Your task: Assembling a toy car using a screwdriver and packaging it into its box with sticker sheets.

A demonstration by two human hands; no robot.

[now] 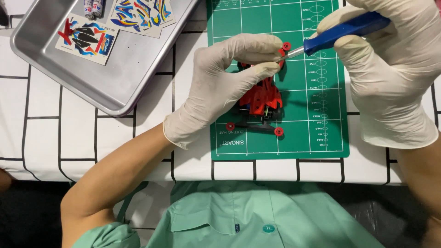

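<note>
You have one view only, from the camera on your head, looking almost straight down and close onto the worktop (138, 133); your own chest fills the bottom edge, the green cutting mat (321, 115) sits upper centre

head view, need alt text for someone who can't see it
Seen from above, a gloved left hand steadies a small red toy car on a green cutting mat, while the gloved right hand holds a blue-handled screwdriver to its front end. A metal tray with colourful sticker sheets sits to the left.
</note>
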